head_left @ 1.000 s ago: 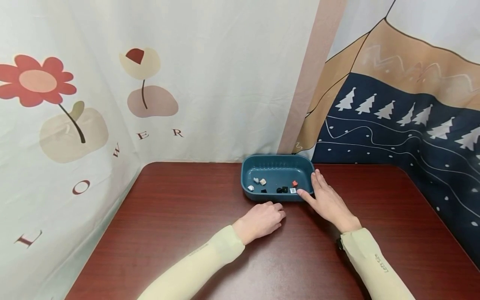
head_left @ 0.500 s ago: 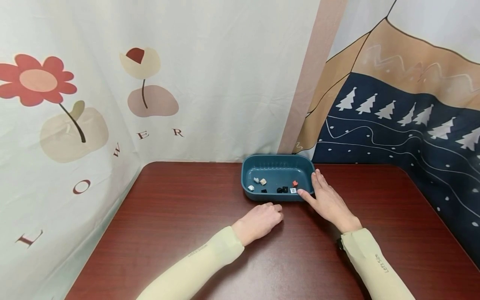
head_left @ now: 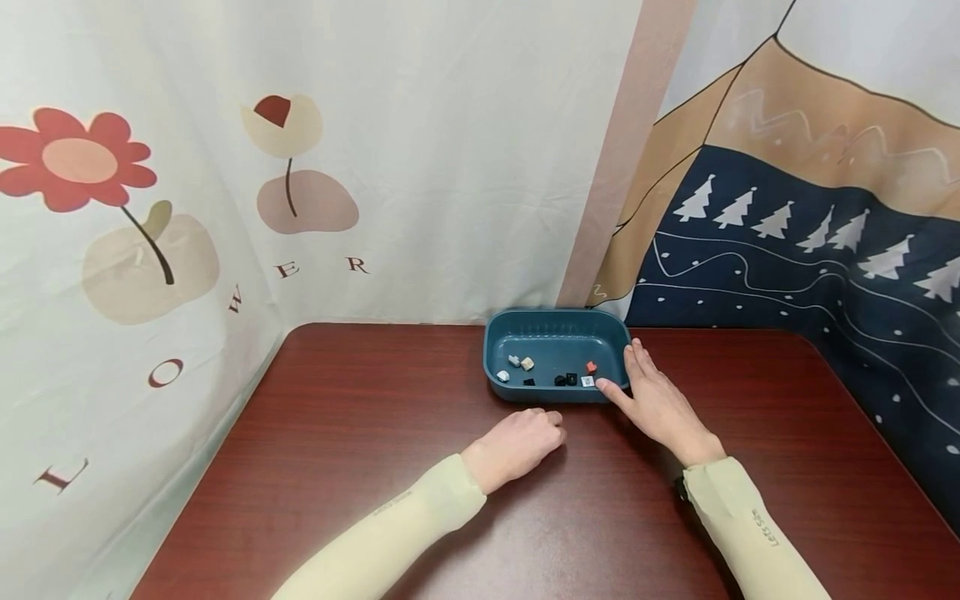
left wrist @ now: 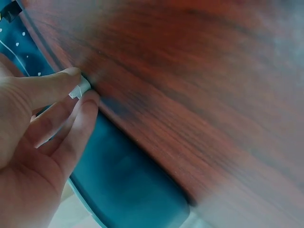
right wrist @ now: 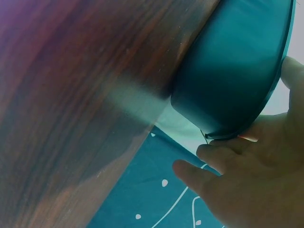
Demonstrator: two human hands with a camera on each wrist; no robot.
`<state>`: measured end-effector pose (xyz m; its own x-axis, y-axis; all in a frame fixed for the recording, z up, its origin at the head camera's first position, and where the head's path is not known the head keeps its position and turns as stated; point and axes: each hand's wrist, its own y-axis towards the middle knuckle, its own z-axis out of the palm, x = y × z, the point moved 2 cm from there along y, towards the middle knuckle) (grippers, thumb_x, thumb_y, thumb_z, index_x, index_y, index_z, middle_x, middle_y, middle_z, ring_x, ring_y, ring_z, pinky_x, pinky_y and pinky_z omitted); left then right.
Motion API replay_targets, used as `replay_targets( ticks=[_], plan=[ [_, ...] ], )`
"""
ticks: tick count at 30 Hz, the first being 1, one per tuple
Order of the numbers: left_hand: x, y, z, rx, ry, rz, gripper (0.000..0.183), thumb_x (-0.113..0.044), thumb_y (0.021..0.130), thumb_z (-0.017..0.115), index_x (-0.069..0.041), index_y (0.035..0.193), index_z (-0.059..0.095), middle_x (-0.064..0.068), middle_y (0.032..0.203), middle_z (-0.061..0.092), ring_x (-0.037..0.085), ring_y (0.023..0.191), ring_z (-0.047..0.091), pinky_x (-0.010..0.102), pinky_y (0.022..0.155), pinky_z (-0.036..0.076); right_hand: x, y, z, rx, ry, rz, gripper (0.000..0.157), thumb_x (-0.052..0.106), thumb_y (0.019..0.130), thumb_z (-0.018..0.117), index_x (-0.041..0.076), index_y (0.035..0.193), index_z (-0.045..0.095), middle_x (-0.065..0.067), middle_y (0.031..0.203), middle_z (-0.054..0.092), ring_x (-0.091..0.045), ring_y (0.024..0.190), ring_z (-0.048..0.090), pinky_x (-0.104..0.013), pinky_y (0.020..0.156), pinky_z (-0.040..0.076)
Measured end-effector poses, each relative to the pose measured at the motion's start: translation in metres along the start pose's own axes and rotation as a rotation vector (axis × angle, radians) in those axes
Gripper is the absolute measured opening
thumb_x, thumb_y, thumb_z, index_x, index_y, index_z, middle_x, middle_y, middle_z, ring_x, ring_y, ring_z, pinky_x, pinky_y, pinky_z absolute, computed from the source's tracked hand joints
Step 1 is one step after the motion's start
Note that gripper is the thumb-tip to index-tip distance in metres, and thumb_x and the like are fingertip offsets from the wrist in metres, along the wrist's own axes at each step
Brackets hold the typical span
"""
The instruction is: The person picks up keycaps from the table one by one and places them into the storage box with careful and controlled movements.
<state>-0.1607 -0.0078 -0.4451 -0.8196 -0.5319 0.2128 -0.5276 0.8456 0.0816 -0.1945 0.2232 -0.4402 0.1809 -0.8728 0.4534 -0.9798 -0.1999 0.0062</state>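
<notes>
My left hand [head_left: 517, 446] is on the table just in front of a blue plastic tray [head_left: 555, 396]. In the left wrist view, its thumb and finger pinch a small whitish piece [left wrist: 80, 88] close to the tabletop; the head view hides this piece behind the hand. At the tray's right end, my right hand [head_left: 663, 408] touches it with straight fingers along the outside and the thumb at the front rim. Inside the tray lie several tiny pieces: a red one [head_left: 591, 367], black ones [head_left: 572, 379] and whitish ones [head_left: 527, 364].
The dark red wooden table [head_left: 360, 400] ends at the back against a hanging white curtain [head_left: 450, 167] printed with flowers and letters. A navy and tan printed cloth [head_left: 750, 250] hangs behind the right side. The tray stands near the back edge.
The left hand's fingers have drawn in slightly and turned a little. My right hand stays on the tray, and the pieces in it look unmoved.
</notes>
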Motion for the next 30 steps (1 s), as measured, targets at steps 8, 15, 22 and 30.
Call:
replay_targets(
  ticks=[8,15,22,30],
  plan=[
    [0.001,-0.003,-0.004,-0.052,0.023,0.012,0.016,-0.005,0.094,0.074,-0.021,0.093,0.078,-0.002,0.089,0.063,0.014,0.078,0.063,0.023,0.073,0.054,-0.001,0.0,0.0,-0.004,0.006,0.0,0.105,0.07,0.102,0.043,-0.012,0.16,0.014,-0.029,0.169,0.007,-0.048,0.154,0.014,-0.065,0.118,0.022],
    [0.006,-0.004,-0.017,-0.082,-0.016,-0.01,0.018,-0.002,0.093,0.074,-0.018,0.099,0.079,-0.001,0.095,0.067,0.014,0.083,0.065,0.024,0.076,0.055,-0.002,0.001,0.001,-0.009,0.001,-0.003,0.104,0.069,0.102,0.045,-0.012,0.16,0.015,-0.029,0.169,0.008,-0.049,0.154,0.016,-0.065,0.118,0.023],
    [0.014,-0.004,-0.03,-0.157,-0.055,-0.064,0.02,-0.003,0.095,0.073,-0.016,0.108,0.079,0.0,0.102,0.068,0.014,0.091,0.066,0.024,0.081,0.055,-0.002,0.0,0.001,-0.005,0.004,0.0,0.105,0.071,0.101,0.043,-0.012,0.16,0.015,-0.03,0.169,0.007,-0.049,0.154,0.015,-0.065,0.118,0.022],
    [0.027,-0.001,-0.039,-0.29,-0.102,-0.106,0.012,-0.011,0.096,0.075,-0.014,0.107,0.081,0.0,0.1,0.069,0.012,0.094,0.067,0.023,0.085,0.056,-0.002,0.001,0.001,-0.012,-0.004,-0.008,0.104,0.069,0.102,0.043,-0.013,0.159,0.016,-0.029,0.169,0.007,-0.049,0.154,0.016,-0.064,0.119,0.023]
  ],
)
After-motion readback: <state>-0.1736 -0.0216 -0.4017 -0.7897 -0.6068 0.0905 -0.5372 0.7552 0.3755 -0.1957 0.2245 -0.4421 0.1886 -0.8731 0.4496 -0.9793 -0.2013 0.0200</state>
